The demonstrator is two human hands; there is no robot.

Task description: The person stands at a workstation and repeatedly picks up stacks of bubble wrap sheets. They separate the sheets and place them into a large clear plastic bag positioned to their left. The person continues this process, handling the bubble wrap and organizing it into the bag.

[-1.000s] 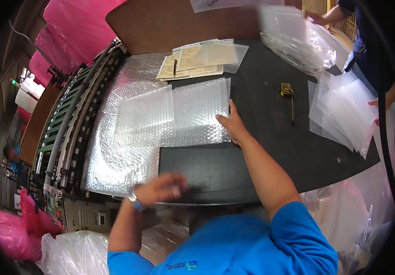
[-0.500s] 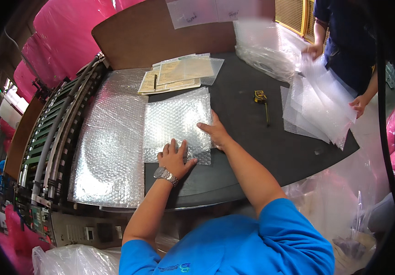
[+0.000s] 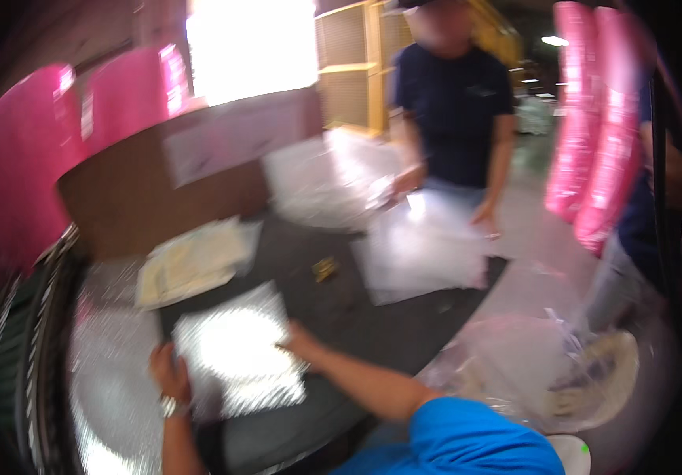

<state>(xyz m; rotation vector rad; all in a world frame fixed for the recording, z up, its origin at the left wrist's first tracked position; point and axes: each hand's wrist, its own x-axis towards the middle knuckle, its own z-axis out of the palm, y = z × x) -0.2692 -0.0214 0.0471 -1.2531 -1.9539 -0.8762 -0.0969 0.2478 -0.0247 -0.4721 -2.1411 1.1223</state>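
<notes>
A stack of clear bubble wrap sheets [image 3: 234, 344] lies on the dark tabletop in front of me, glaring white with reflected light. My right hand [image 3: 301, 346] grips its right edge, thumb over the top; the fingers underneath are hidden. At the left edge is my left hand [image 3: 170, 374], wearing a metal wristwatch [image 3: 170, 407]. Its fingers look stretched out and apart from the thumb, though motion blurs them. Beyond the stack lie several papers [image 3: 190, 265] and a yellow tape measure [image 3: 325, 269].
Across the black table [image 3: 309, 297], a co-worker [image 3: 455, 103] in dark clothing holds translucent sheets [image 3: 428, 245]. A heap of clear plastic [image 3: 329, 178] sits beside a brown board [image 3: 119, 198]. Rollers [image 3: 24, 332] run along the left. Clear plastic bags [image 3: 507, 364] are at the right; another person [image 3: 649, 214] stands far right.
My view has swung up and to the right, and is blurred. My left hand has moved from the top of the stack to its left edge. The right hand stays at the right edge.
</notes>
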